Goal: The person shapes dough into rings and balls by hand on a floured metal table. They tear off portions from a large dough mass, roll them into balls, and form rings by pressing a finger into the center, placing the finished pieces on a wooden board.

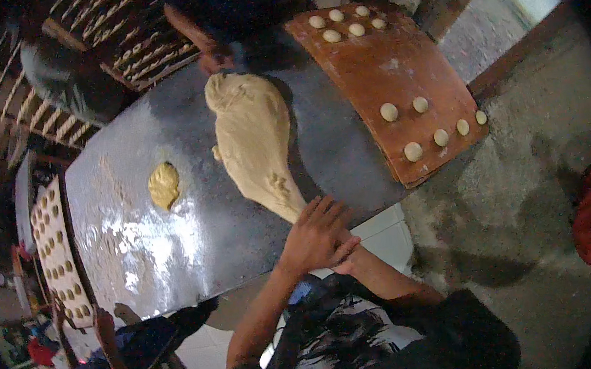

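A large pale mass of dough (255, 131) stretches across the metal-topped table, narrowing to a tail toward me. At the near edge my left hand (314, 234) lies over the end of that tail, palm down, its fingers stretched out. My right hand (349, 256) is beneath and beside it, close against it; the left hand hides most of its fingers. What lies between my two palms is hidden. To the left of the dough sits a small yellow lump (164, 186) with a shiny surface.
Round dough balls (389, 111) are set on a brown board (405, 67) at the right. A co-worker's hand (216, 58) is at the dough's far end. Another tray (58, 229) of small pieces stands far left, with another person's arm (112, 351) nearby. Slatted racks (140, 50) stand behind.
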### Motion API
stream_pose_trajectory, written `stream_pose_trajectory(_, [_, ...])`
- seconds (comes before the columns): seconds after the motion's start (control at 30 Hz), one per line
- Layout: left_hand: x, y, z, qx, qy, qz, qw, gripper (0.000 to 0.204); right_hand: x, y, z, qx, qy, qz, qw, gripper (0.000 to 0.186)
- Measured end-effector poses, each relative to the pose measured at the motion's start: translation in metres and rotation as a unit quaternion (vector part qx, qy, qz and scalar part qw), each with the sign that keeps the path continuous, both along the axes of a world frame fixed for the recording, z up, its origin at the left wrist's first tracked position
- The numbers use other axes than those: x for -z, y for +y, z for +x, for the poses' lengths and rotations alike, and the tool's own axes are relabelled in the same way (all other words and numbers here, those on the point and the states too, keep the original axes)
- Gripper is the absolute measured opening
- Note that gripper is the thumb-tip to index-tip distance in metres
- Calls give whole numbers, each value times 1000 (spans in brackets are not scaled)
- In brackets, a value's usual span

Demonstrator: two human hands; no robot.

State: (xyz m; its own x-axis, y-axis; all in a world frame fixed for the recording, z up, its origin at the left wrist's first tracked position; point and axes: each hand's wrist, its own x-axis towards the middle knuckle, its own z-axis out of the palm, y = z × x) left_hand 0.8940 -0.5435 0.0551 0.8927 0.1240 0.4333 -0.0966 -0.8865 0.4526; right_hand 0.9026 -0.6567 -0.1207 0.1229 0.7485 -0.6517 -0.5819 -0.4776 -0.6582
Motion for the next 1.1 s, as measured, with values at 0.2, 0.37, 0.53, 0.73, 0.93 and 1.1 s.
stream_pose_trajectory(0.2, [94, 16, -4, 108, -101, -110, 983, 16, -148, -51, 15, 53, -466, -122, 875, 31])
stream_pose_trajectory(0.37, [66, 90, -13, -95, -116, -132, 980, 12, -209, -66, 20, 46, -728, 104, 676, 16])
stream_pose_trajectory(0.53, [24, 129, -57, -167, 30, -249, 954, 11, -113, 22, 90, -216, -797, -97, 556, 38])
stream_pose_trajectory(0.73, [-7, 87, -85, -377, 6, -46, 925, 35, -40, 106, 105, -47, -821, -60, 567, 61])
stream_pose_trajectory(0.93, [-16, 35, -83, -223, 27, -190, 956, 42, -92, 4, 113, -42, -723, -10, 689, 37])
stream_pose_trajectory(1.1, [10, 24, -8, -111, 108, -297, 942, 35, -168, 62, 98, 234, -374, 113, 890, 34])
